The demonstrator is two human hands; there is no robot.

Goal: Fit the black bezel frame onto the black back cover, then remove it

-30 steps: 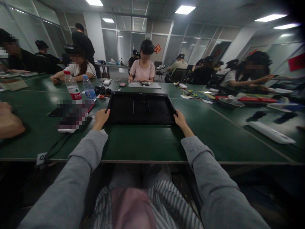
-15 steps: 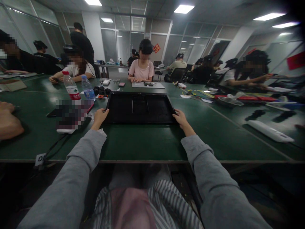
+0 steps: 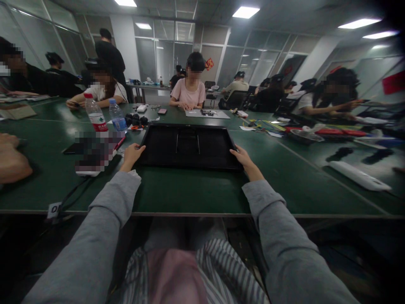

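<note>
- The green table (image 3: 190, 194) spans the middle of the frame from left edge to right.
- A seated person in a pink top (image 3: 191, 92) is across it, at upper centre, both hands low over the tabletop.
- The shallow black rectangular tray (image 3: 217, 147), mid-frame, shows its hollow side, with a raised outline near its middle; whether it touches the table is unclear.
- A pale flat board (image 3: 207, 114) with small dark items lies beyond the tray.
- A long white bar (image 3: 360, 176) lies at the right.
- A red-capped bottle (image 3: 95, 117) and a blue-capped bottle (image 3: 118, 119) stand side by side, left of the tray.
- The left hand (image 3: 132, 156) grips the tray's left edge, thumb uppermost.
- The right hand (image 3: 246, 159) grips its right edge, thumb also on top.
- A white tag (image 3: 54, 210) hangs at lower left.
</note>
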